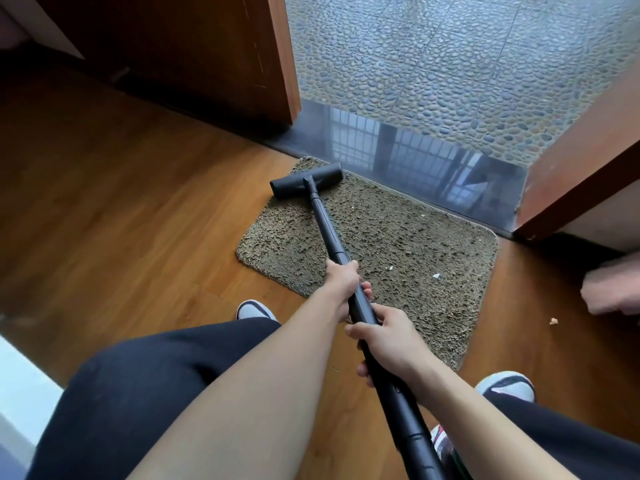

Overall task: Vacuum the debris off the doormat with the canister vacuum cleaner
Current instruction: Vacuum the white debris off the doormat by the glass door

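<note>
Both bare forearms reach forward and down, converging. The left hand (pixel 343 277) is the farther out, its fingers wrapped round the vacuum wand (pixel 325 223). The right hand (pixel 389 341) grips the same wand just behind it, fingers curled round the tube.

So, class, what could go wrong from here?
1. The floor head sits at the far left corner of the doormat; suction might lift or bunch the shaggy edge.
2. The pale scraps lie on the mat's near right side, far from the head, so they may be missed.
3. A crumb lies on the wood floor, off the mat, easily overlooked.
</note>
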The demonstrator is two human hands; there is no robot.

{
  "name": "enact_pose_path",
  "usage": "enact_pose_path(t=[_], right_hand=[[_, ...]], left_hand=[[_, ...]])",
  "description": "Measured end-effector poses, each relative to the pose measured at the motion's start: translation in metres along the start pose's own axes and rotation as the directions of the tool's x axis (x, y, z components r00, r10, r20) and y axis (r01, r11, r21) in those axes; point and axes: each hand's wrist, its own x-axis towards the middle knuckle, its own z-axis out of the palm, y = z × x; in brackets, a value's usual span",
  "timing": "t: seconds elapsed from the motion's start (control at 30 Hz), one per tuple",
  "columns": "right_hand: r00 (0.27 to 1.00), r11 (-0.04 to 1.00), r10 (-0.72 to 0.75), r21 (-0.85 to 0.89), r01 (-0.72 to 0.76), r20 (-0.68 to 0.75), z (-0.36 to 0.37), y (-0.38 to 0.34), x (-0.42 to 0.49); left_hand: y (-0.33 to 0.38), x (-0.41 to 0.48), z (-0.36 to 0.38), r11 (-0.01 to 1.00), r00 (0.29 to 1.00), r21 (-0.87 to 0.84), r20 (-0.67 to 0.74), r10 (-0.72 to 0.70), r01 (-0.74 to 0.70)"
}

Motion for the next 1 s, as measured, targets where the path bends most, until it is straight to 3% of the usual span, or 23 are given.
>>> enact_pose_path(t=[0.57, 1.0], right_hand=[[1.0, 0.996, 0.01, -0.086, -0.013, -0.026, 0.01, 0.071, -0.124], [0.999, 1.0, -0.023, -0.016, 0.023, -0.034, 0.015, 0.032, -0.065]], left_hand=[[-0.097, -0.097, -0.016, 0.995, 0.999, 0.09, -0.007, -0.051, 0.051], [-0.038, -0.051, -0.015, 0.998, 1.0, 0.059, -0.015, 0.005, -0.004]])
